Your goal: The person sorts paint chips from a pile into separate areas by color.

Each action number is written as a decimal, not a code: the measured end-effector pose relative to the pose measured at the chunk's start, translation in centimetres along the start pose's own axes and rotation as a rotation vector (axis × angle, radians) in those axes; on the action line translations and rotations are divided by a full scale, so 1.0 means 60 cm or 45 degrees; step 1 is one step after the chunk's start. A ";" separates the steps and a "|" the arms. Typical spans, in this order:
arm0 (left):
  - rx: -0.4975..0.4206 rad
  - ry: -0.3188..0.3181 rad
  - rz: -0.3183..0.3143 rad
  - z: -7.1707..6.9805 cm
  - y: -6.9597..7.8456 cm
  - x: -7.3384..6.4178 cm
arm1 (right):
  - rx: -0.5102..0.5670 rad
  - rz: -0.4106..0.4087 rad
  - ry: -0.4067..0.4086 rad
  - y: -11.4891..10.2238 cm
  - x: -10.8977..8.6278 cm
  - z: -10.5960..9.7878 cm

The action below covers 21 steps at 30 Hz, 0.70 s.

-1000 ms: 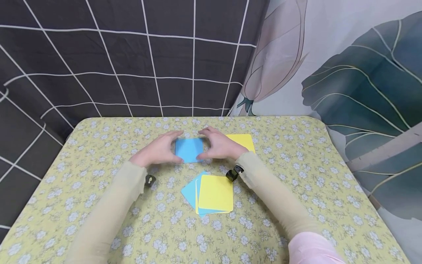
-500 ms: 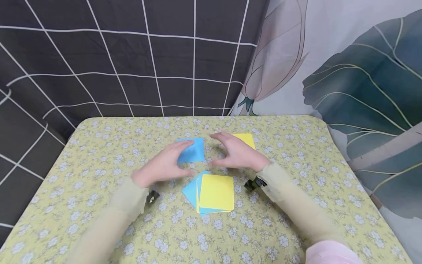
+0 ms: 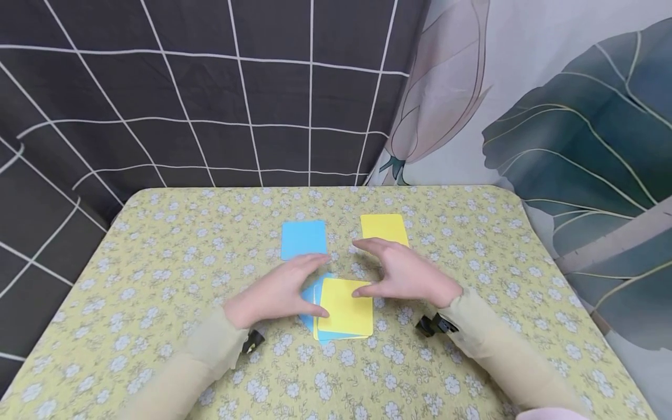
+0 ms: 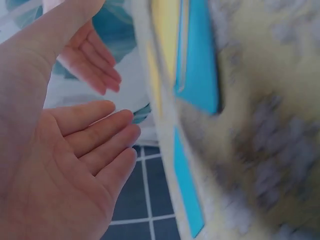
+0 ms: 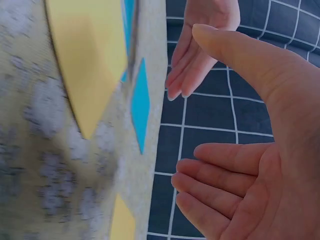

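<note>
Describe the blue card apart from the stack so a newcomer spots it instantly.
Take the far half of the floral tablecloth, near the dark grid-patterned backdrop. In the head view, the blue card is the left of two separate cards there. Its neighbour is a yellow card; unlike blue in the nearer card stack, it has no card over it.

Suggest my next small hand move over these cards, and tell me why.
I'd probably lower both hands and take the top yellow card by its side edges. In the head view, your left hand and right hand flank the pile, both empty with thumbs and fingers spread apart, and that card lies uppermost with nothing resting on it.
</note>
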<state>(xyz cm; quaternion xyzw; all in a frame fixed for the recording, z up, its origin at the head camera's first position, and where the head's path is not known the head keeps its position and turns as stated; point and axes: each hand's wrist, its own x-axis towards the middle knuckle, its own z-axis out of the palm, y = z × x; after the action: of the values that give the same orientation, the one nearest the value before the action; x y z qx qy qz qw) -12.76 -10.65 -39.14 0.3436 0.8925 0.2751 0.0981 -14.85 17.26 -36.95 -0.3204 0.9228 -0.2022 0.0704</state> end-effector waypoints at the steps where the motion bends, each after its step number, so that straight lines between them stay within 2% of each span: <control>1: 0.003 -0.018 0.001 0.005 0.000 0.001 | 0.007 0.003 -0.006 0.000 -0.006 0.002; 7: 0.046 -0.094 0.013 0.025 0.004 0.005 | 0.055 0.017 -0.034 -0.001 -0.035 0.017; 11: 0.055 -0.107 0.048 0.029 0.009 0.006 | 0.037 0.042 -0.057 0.000 -0.048 0.031; 14: 0.062 -0.128 0.044 0.032 0.011 0.005 | 0.017 0.055 -0.065 0.002 -0.055 0.041; 21: 0.069 -0.155 0.033 0.040 0.007 0.003 | 0.011 -0.028 -0.031 0.003 -0.061 0.057</control>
<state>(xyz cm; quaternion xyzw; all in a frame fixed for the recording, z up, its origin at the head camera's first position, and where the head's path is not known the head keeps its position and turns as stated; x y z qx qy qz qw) -11.78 -9.26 -40.89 0.3738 0.8875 0.2306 0.1394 -11.19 18.56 -40.15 -0.3327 0.9174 -0.2030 0.0808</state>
